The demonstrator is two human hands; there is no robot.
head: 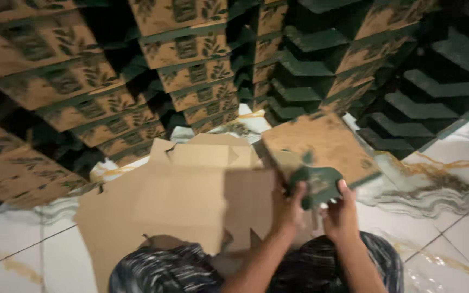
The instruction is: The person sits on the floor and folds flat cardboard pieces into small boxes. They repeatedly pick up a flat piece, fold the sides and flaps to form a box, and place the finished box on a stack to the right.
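Note:
A flat brown cardboard box blank [321,144] with green printed edges is held up in front of me, tilted toward the stacks. My left hand [289,209] grips its near edge at a green flap [316,184]. My right hand [340,211] pinches the same green flap from the right side. Both forearms rise from the bottom of the view, over my knees in dark patterned fabric [169,268].
Large plain cardboard sheets [175,203] lie on the white marbled tile floor [441,217] to the left of my hands. Tall stacks of folded brown-and-green boxes [191,59] fill the back, with green-sided stacks [435,81] at the right.

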